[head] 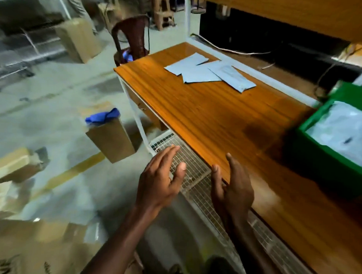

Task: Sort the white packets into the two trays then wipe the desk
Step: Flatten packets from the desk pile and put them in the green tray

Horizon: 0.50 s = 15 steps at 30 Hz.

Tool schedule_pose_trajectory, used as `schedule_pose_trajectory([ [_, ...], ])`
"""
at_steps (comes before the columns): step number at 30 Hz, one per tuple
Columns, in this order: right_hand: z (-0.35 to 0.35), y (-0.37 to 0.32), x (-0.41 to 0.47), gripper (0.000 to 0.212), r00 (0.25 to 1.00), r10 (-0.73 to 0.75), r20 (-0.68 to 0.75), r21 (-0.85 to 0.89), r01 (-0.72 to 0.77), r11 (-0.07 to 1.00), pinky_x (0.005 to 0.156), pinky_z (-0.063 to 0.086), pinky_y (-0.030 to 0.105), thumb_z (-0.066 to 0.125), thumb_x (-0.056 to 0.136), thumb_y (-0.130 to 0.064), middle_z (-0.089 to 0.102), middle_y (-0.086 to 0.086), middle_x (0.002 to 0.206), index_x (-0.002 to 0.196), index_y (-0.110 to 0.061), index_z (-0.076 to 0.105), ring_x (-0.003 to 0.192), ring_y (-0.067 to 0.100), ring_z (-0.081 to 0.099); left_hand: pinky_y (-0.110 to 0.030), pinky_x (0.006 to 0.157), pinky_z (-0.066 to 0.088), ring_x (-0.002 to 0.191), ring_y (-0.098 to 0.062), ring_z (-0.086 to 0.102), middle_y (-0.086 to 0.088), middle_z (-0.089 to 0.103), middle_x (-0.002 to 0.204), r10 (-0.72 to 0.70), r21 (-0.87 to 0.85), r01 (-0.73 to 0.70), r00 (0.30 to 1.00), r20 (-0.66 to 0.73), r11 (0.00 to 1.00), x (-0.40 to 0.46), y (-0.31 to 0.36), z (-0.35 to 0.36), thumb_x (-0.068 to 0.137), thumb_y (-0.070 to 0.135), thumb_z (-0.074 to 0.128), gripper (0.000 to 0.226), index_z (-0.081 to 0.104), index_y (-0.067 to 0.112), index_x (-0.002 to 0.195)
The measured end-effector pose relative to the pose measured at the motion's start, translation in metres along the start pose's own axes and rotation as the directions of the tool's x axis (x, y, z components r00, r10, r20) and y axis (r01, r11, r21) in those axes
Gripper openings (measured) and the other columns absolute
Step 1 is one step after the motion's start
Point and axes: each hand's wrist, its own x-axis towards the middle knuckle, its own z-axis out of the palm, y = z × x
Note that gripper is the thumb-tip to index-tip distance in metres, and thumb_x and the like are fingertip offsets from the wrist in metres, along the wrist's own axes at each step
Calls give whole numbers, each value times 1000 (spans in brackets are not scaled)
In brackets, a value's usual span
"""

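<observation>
Three packets (209, 73) lie overlapping on the desk (207, 121); one green tray (327, 154) holds more. Left hand (160, 181) and right hand (233, 190) hover spread, empty.

The wooden desk (207, 117) carries overlapping white packets (209, 74) and a green tray (319, 154).

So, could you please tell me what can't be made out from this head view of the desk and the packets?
- Green tray: cut off by the right edge; a second tray is not visible.
- White packets on the desk: they overlap, so the count is unclear; any print is too blurred.
- Tray contents: blurred white.
- Wiping cloth: none identifiable.
- Left hand and right hand: open, holding nothing.
</observation>
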Motion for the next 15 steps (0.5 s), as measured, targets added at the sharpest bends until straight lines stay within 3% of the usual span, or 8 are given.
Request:
schedule_pose_trajectory([
  [4, 64, -42, 43, 58, 999, -11, 40, 12, 11, 1000, 91, 48, 31, 43, 99, -54, 65, 9, 133, 139, -14, 55, 119, 22, 62, -45, 101, 51, 137, -14, 45, 1, 47, 150, -60, 11, 60, 998, -4, 998, 44, -62, -15, 99, 51, 37, 54, 43, 25, 146],
  [10, 158, -60, 126, 61, 1000, 1, 26, 21, -1, 1000, 101, 50, 54, 40, 99, -57, 56, 10, 144, 145, -17, 48, 134, 26, 52, -41, 112, 40, 146, -10, 29, 5, 32, 159, -5, 38, 3, 999, 52, 999, 147, -135, -12, 98, 62, 27, 61, 31, 32, 152],
  [15, 240, -66, 202, 72, 997, 67, 32, -15, -66, 998, 114, 37, 56, 34, 97, -67, 43, 12, 156, 150, -19, 42, 145, 32, 38, -43, 116, 26, 151, -12, 14, 12, 17, 164, 1, 44, -9, 987, 163, 999, 255, -187, -5, 97, 63, 27, 61, 21, 40, 153],
])
